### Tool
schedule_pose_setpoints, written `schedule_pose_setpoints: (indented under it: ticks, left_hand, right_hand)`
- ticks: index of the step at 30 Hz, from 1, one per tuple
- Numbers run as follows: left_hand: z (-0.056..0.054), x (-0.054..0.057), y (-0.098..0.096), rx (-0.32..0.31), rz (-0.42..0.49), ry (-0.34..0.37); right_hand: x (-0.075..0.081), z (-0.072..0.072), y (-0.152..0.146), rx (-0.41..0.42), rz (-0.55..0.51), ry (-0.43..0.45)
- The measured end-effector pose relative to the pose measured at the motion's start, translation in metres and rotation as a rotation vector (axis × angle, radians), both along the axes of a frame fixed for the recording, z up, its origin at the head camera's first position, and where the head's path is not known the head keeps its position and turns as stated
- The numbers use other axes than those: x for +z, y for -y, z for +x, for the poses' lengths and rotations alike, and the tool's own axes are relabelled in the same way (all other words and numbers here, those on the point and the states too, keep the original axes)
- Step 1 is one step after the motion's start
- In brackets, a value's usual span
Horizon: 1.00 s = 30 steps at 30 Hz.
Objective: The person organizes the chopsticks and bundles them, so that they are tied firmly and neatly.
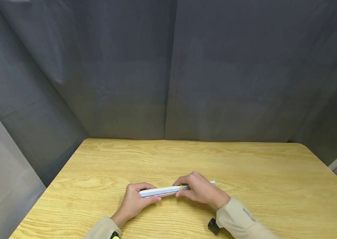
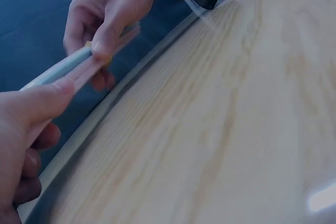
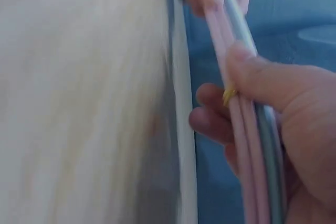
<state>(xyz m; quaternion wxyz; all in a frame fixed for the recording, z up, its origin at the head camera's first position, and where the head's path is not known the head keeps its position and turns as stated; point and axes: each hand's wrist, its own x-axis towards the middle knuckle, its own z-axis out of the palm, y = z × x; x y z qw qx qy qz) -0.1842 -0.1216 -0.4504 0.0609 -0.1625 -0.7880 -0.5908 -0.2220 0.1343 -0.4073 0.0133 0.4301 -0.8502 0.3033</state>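
A bundle of long, thin straws [image 1: 166,191] in pink, pale blue and white is held between both hands over the near part of the table. Around it runs a yellow rubber band [image 3: 229,96]. My left hand [image 1: 134,200] grips one end, thumb on the near side. Toward the other end, my right hand [image 1: 200,189] holds the bundle at the band, its thumb [image 3: 262,77] lying along the straws. A short length of straws sticks out past the right hand in the head view. The palms hide parts of the bundle.
The wooden table [image 1: 111,159] spreads beneath the hands, and its edge [image 3: 184,129] shows in the right wrist view. Dark grey curtains [image 1: 120,73] hang behind it and along the sides. A black device [image 1: 213,226] sits at the right wrist.
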Motion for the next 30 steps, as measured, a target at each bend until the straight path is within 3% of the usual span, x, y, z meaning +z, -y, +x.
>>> schedule_pose_setpoints:
  ticks: [8, 15, 21, 30]
  left_hand:
    - [-0.004, -0.002, -0.001, -0.023, -0.021, -0.027]
    - [-0.003, -0.004, 0.0, 0.018, -0.025, -0.006]
    - [-0.004, -0.005, 0.0, 0.055, -0.006, 0.004]
    - [-0.003, -0.006, 0.002, 0.019, 0.001, -0.002]
  right_hand:
    - [0.002, 0.002, 0.003, 0.008, 0.027, 0.039]
    - [0.008, -0.002, -0.006, -0.011, 0.065, 0.095]
    - [0.011, -0.009, -0.017, -0.024, 0.028, 0.089]
    - [0.002, -0.006, -0.01, 0.008, -0.029, 0.015]
